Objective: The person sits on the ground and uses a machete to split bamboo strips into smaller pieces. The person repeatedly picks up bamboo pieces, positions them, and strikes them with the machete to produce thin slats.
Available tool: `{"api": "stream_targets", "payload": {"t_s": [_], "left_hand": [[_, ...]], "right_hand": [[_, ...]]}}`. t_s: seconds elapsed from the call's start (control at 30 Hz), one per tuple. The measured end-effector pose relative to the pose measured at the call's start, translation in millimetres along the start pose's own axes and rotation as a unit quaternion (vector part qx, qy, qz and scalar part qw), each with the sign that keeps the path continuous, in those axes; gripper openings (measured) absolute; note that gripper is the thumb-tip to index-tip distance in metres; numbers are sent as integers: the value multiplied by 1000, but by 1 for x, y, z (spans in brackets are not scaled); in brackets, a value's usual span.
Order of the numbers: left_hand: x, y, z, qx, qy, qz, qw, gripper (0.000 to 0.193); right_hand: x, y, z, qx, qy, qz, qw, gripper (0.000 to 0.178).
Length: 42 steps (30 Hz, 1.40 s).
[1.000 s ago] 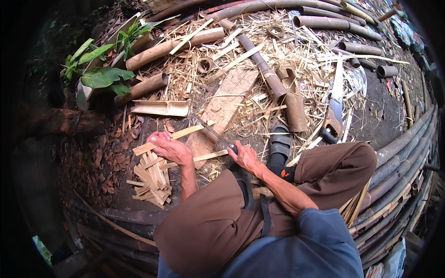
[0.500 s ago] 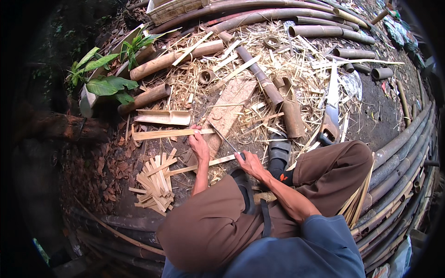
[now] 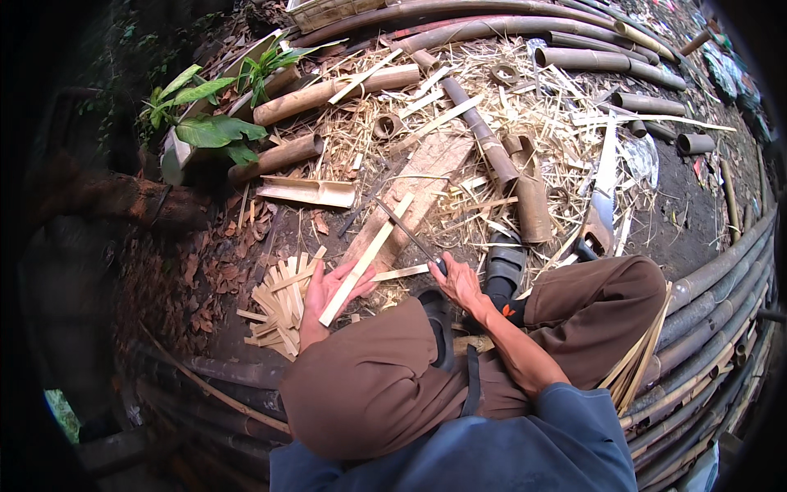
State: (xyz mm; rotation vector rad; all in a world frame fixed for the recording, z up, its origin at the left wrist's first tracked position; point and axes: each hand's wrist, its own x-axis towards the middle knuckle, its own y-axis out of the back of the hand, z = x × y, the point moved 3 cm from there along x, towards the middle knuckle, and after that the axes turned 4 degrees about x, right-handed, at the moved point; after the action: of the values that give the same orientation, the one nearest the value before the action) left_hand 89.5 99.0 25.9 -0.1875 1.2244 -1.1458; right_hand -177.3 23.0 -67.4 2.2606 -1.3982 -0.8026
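Observation:
My left hand (image 3: 334, 287) is palm up with its fingers loosely spread, and a flat, pale bamboo strip (image 3: 373, 250) rests across the palm. The strip slants up over a wooden board (image 3: 434, 176). My right hand (image 3: 459, 285) is closed round the dark handle of a knife (image 3: 407, 233). The thin blade points up and left, crossing close to the strip. Another bamboo strip (image 3: 402, 273) reaches from beside my right hand toward my left fingers; whether the right hand touches it I cannot tell. A pile of short bamboo strips (image 3: 279, 307) lies left of my left hand.
A handsaw (image 3: 602, 193) lies to the right among shavings. Cut bamboo tubes (image 3: 484, 135) and a split bamboo half (image 3: 307, 191) surround the board. Long bamboo poles (image 3: 713, 303) line the right side. A leafy plant (image 3: 217, 131) stands at the far left.
The strip in my left hand has swung from lying sideways to slanting over the board. That hand has dropped nearer my knee, turned palm up and loosened. The knife is still in my right hand.

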Motion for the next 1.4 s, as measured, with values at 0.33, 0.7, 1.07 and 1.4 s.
{"api": "stream_targets", "payload": {"t_s": [0.33, 0.7, 1.07, 1.4], "left_hand": [[-35, -54, 10, 112, -542, 163, 817, 56], [-15, -127, 23, 337, -595, 390, 617, 47], [-8, -127, 40, 426, -594, 428, 532, 41], [-28, -128, 65, 586, -478, 404, 514, 40]], "right_hand": [[6, -1, -32, 62, 1, -40, 997, 42], [8, 14, -57, 96, 61, -4, 993, 32], [9, 2, -46, 81, 25, -17, 996, 41], [-10, 23, -118, 135, 194, 32, 971, 33]]}}
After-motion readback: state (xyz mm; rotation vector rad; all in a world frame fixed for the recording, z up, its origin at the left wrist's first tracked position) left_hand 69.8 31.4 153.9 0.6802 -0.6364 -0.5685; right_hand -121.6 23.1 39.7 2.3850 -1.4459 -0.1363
